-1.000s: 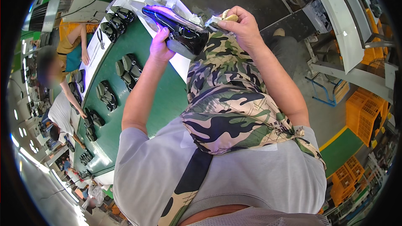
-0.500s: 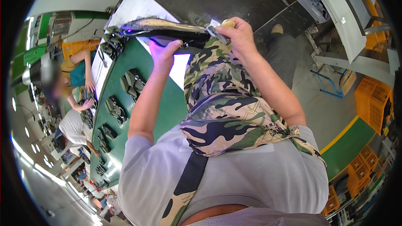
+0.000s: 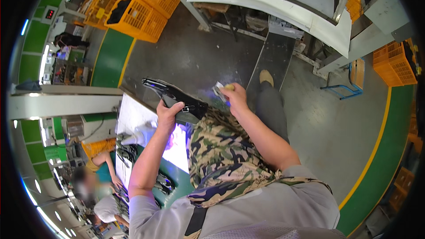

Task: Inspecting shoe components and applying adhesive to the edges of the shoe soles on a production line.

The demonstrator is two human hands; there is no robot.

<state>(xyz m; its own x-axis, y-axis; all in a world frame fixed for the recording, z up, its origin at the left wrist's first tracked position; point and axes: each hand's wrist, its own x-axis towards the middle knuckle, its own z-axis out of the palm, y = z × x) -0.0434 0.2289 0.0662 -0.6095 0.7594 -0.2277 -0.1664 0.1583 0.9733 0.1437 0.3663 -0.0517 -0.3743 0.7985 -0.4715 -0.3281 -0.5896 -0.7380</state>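
My left hand (image 3: pixel 169 111) grips a black shoe upper (image 3: pixel 173 96) with purple trim, held sideways in front of my chest over my camouflage apron (image 3: pixel 221 155). My right hand (image 3: pixel 233 96) is just to the right of the shoe's heel end and is closed on a small brush-like tool (image 3: pixel 221 91) with a light wooden handle, its tip close to the shoe.
A green conveyor table (image 3: pixel 177 177) with several dark shoe parts runs along my left, with a lit white panel (image 3: pixel 179 148) on it. Other workers (image 3: pixel 99 168) sit further down. Orange crates (image 3: pixel 137 11) stand on the grey floor ahead, and a white machine frame (image 3: pixel 274 6) is at the right.
The view has swung to the right, off the conveyor and toward the floor and crates. Both hands still hold the shoe and the tool, now lower and nearer my chest.
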